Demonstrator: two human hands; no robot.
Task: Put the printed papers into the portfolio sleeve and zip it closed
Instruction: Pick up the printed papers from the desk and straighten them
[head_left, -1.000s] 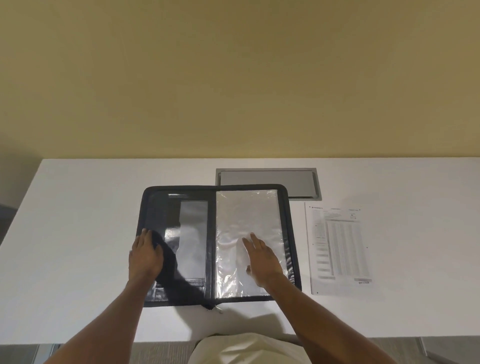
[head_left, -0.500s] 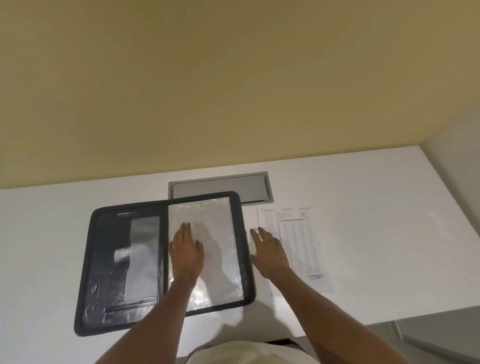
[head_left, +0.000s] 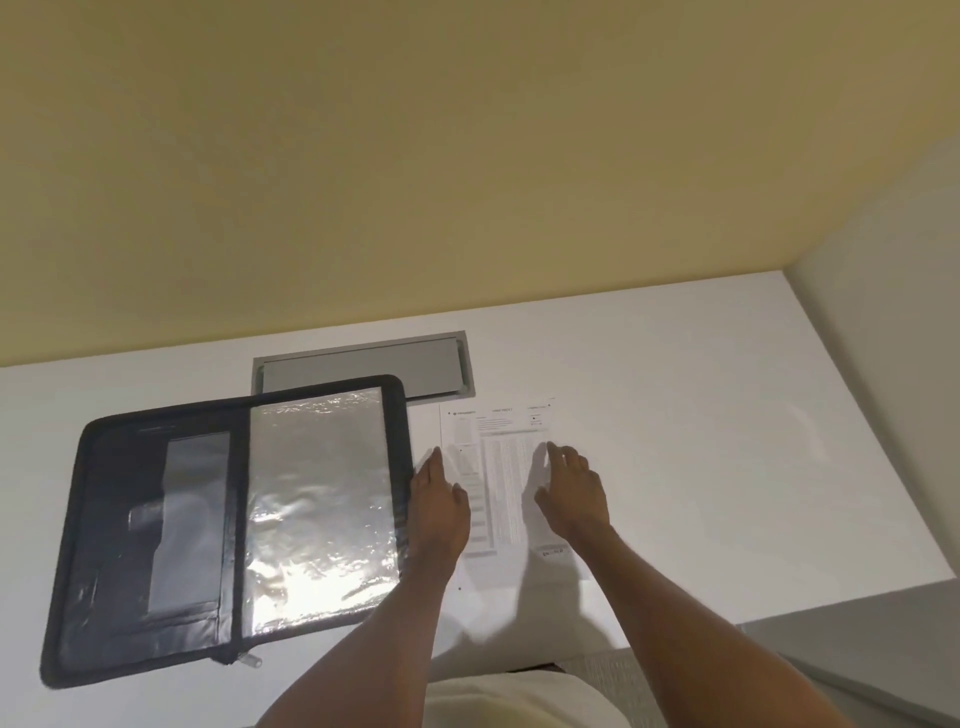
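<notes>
Frankly, printed papers (head_left: 506, 478) blurred, illegible.

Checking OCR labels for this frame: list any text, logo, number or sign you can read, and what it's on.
Nothing here is legible enough to quote.
printed paper: header lines, a table of figures and a boxed mark near its bottom right corner, all too small and blurred to read.
portfolio: no lettering visible on it or on its clear sleeve.
grey desk hatch: no marking visible.
</notes>
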